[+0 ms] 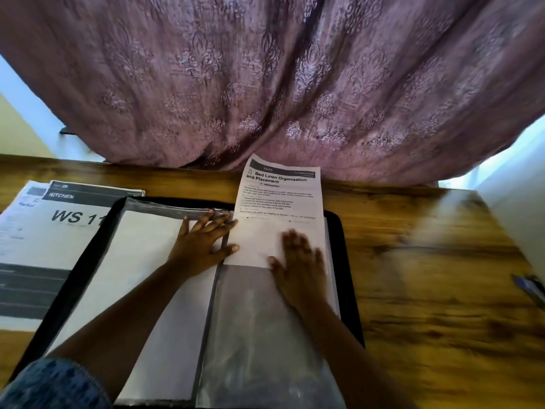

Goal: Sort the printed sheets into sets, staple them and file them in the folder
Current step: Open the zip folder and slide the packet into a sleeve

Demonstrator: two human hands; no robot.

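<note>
A black folder (345,261) with clear plastic sleeves lies open on the wooden table. A printed sheet headed "Bed Linen Organization and Placement" (280,196) sticks halfway out of the top of the right-hand sleeve (265,335). My left hand (203,240) lies flat across the folder's spine, fingers spread on the top edge of the sleeve. My right hand (300,264) presses flat on the lower part of the sheet; it is blurred. The left-hand sleeve holds a white page (138,261).
A pile of printed sheets (44,231), one marked "KITCHEN" and "WS 11", lies left of the folder. A patterned mauve curtain (280,84) hangs behind the table. A small dark object (529,287) sits at the table's right edge.
</note>
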